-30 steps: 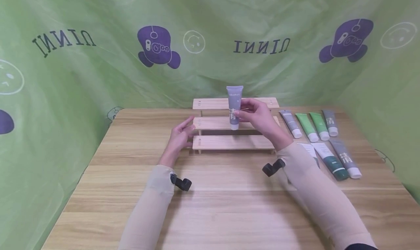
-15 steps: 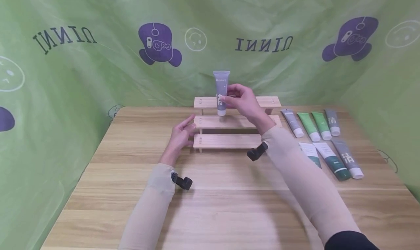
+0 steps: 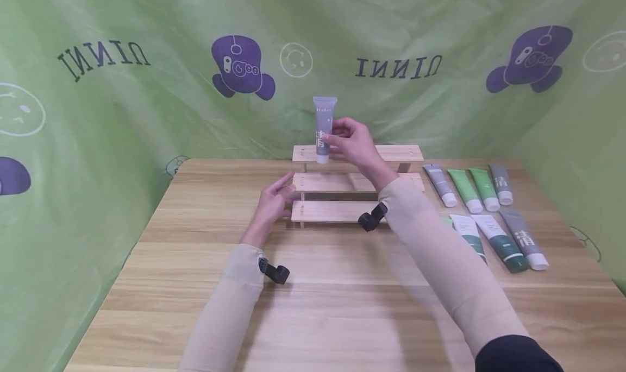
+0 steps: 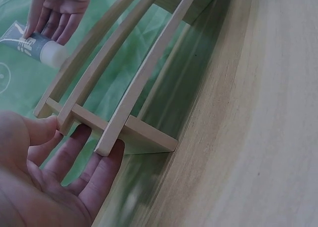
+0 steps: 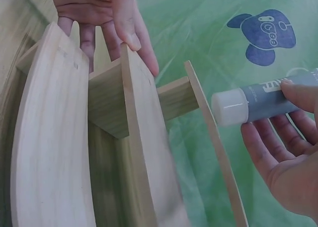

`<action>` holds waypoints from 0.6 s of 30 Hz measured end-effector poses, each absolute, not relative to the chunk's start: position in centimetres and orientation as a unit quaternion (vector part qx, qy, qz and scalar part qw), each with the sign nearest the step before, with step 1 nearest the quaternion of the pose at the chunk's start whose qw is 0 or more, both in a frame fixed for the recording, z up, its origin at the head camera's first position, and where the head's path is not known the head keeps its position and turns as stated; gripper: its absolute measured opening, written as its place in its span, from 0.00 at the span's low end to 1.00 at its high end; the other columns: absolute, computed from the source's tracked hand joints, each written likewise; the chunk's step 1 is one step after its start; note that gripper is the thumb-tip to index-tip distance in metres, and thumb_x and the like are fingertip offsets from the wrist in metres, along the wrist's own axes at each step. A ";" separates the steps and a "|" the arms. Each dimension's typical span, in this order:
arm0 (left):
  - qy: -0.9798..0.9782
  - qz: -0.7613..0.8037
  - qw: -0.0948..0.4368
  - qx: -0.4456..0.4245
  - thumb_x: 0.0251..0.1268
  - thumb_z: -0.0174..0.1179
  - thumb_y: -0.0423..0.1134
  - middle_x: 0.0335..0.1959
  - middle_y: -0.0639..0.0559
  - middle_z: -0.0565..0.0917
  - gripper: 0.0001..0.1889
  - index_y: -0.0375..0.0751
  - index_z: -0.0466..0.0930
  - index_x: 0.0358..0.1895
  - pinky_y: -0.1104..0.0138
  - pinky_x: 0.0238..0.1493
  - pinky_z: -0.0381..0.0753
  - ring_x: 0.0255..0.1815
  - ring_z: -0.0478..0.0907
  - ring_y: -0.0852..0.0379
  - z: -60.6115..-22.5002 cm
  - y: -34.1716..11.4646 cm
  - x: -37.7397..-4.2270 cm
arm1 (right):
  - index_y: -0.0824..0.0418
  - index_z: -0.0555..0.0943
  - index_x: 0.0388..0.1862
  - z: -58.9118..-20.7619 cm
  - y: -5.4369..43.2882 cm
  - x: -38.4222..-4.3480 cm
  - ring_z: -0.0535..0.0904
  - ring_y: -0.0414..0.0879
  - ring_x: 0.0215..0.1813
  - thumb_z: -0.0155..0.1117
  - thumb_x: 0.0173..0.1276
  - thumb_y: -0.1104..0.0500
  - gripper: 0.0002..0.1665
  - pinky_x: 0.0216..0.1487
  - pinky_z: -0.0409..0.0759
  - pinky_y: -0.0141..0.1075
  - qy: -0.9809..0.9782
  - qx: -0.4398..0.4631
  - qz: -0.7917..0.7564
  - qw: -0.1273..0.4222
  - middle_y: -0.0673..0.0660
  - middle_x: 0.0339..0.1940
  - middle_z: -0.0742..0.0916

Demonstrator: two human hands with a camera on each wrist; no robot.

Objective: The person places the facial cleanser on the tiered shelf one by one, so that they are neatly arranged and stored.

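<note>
A three-tier wooden display rack (image 3: 323,211) stands toward the back of the table. Near its left end is my left hand (image 3: 270,206); in the left wrist view its thumb meets the middle board's end and the fingers curl beneath the boards at the side support. My right hand (image 3: 358,145) pinches a grey squeeze tube (image 3: 325,117) between thumb and fingers. The tube is upright, white cap (image 5: 230,108) down, and overlaps the left part of the top board in the head view. In the right wrist view the cap is right at the top board's edge.
Right of the rack lie grey tubes (image 3: 440,184), green tubes (image 3: 464,190) and white-and-dark-green tubes (image 3: 501,244), in two rows on the wooden table (image 3: 313,317). A green printed curtain (image 3: 161,106) hangs behind and at both sides.
My right hand has carried the grey tube left, up and back, from before the middle board to the top board. My left hand stays at the rack's end.
</note>
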State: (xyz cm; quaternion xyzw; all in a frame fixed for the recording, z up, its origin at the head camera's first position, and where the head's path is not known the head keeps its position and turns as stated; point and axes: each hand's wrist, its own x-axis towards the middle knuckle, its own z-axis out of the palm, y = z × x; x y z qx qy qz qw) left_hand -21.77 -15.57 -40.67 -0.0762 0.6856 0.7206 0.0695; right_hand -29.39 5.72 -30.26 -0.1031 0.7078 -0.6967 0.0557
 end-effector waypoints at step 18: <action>0.690 0.715 0.080 -0.078 0.77 0.55 0.42 0.69 0.45 0.73 0.26 0.62 0.67 0.74 0.51 0.49 0.87 0.57 0.78 0.42 -40.6 -15.8 -21.9 | 0.65 0.76 0.62 -31.2 4.4 -30.2 0.81 0.51 0.58 0.69 0.66 0.68 0.26 0.60 0.80 0.34 0.731 -0.119 -0.671 -0.018 0.61 0.58 0.83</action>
